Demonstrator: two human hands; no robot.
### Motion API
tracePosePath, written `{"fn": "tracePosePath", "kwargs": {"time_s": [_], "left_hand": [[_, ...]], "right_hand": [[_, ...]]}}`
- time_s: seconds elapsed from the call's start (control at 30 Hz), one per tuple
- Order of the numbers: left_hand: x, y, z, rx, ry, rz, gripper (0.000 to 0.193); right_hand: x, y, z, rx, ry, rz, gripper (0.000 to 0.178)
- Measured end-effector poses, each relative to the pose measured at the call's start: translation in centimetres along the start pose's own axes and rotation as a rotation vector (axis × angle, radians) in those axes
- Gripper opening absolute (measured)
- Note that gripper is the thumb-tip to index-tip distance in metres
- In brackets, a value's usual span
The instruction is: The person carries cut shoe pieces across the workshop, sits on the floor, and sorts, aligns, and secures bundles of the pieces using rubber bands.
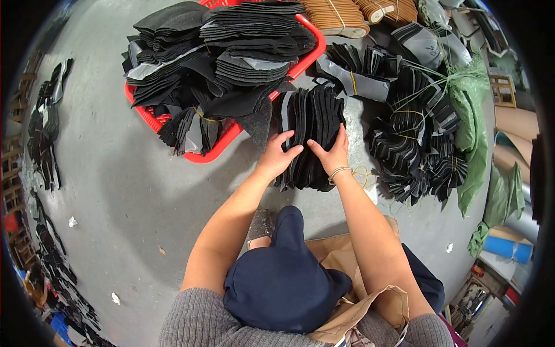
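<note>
Together, the left hand (277,151) and right hand (330,153) press flat, fingers spread, on a stack of black cut pieces (311,124) lying on the grey floor (127,191). Just beyond the left hand sits a red basket (222,144) heaped with similar pieces; right of the right hand lie tied bundles (413,144) and a green sack (474,121).

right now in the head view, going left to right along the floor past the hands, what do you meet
dark cut pieces along the left edge → red basket → left hand → right hand, both on the black stack → tied black bundles → green sack
</note>
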State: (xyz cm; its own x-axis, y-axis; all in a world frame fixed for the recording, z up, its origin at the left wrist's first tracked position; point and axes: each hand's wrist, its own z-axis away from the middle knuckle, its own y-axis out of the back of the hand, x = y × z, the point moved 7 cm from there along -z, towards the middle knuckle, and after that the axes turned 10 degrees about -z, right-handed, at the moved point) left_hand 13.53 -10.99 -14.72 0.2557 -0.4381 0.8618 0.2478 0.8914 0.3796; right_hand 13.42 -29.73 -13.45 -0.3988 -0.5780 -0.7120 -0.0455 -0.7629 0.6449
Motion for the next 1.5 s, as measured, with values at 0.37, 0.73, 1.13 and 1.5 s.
{"fn": "tracePosePath", "kwargs": {"time_s": [0.37,0.73,1.13,1.5], "left_hand": [[-4.1,0.2,-0.6,0.107,0.084,-0.154,0.048],[-3.8,1.8,0.1,0.124,0.228,-0.028,0.039],[-1.8,0.8,0.4,0.056,0.152,-0.089,0.048],[0.0,0.7,0.6,0.152,0.123,-0.209,0.054]], "right_hand": [[-0.2,0.0,0.1,-0.006,0.002,0.003,0.111],[-0.5,0.2,0.1,-0.007,-0.002,-0.024,0.109],[-0.3,0.2,0.0,0.007,0.02,-0.011,0.109],[-0.9,-0.3,-0.1,-0.022,-0.088,0.038,0.121]]}}
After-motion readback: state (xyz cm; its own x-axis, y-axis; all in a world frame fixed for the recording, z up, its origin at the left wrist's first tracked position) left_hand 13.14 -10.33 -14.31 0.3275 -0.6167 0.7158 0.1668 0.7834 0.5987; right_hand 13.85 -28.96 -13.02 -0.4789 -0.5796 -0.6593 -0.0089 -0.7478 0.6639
